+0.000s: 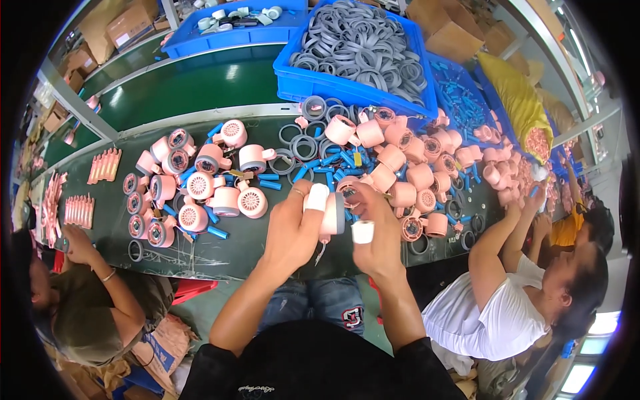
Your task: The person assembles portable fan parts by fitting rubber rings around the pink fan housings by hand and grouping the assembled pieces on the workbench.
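My left hand (293, 223) is closed round a pink fan housing (329, 220) with a short handle stub pointing down. A grey ring (341, 213) sits round the housing's right end, and a thin wire (321, 253) hangs below it. At that ringed end, the curled fingers of my right hand (379, 233) grip the housing; its inside is turned away from view. White wraps cover a digit on each hand. Left of my hands lie several pink housings (227, 200) with grey rings, among blue cylinders (217, 232). More pink housings (393, 158) are heaped at right.
A blue crate (287, 80) of grey rings (360, 50) stands at the back. Behind is a green conveyor belt (193, 77) with a blue tray (253, 37). Pink handle parts (80, 210) lie at far left. Co-workers sit left (93, 307) and right (487, 307).
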Available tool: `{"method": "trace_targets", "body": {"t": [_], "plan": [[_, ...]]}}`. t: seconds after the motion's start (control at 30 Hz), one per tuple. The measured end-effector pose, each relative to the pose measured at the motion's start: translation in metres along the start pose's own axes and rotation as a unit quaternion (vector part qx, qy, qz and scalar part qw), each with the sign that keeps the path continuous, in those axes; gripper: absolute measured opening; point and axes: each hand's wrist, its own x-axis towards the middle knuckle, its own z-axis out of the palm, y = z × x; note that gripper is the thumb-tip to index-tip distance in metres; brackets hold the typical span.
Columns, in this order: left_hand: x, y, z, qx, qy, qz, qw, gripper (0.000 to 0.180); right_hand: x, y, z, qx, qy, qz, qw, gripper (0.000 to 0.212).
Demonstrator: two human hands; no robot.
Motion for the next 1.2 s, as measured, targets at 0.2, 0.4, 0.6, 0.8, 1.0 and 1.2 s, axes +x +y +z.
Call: {"method": "trace_targets", "body": {"t": [0.2, 0.4, 0.6, 0.8, 1.0, 1.2], "plan": [[-0.016, 0.003, 0.009, 0.091, 0.014, 0.11, 0.99, 0.028, 0.0, -0.004, 0.014, -0.029, 0.072, -0.098, 0.992, 0.036], [-0.024, -0.014, 0.015, 0.129, 0.071, 0.283, 0.948, 0.029, -0.012, -0.006, 0.025, 0.026, 0.112, -0.1, 0.988, 0.031], [-0.013, -0.027, 0.013, 0.133, 0.011, 0.182, 0.974, 0.029, -0.019, 0.007, 0.032, 0.11, 0.067, 0.078, 0.989, 0.021], [-0.009, -0.022, -0.02, -0.091, -0.02, -0.028, 0.995, 0.045, -0.031, 0.022, 0.03, 0.287, -0.043, 0.139, 0.947, 0.052], [-0.004, 0.029, -0.074, -0.109, -0.064, 0.059, 0.99, 0.067, -0.056, 0.058, 0.071, 0.452, -0.09, 0.164, 0.872, 0.08], [0.03, 0.077, -0.175, -0.011, 0.084, 0.158, 0.984, 0.062, -0.067, 0.046, 0.082, 0.38, -0.099, 0.127, 0.911, 0.068]]}}
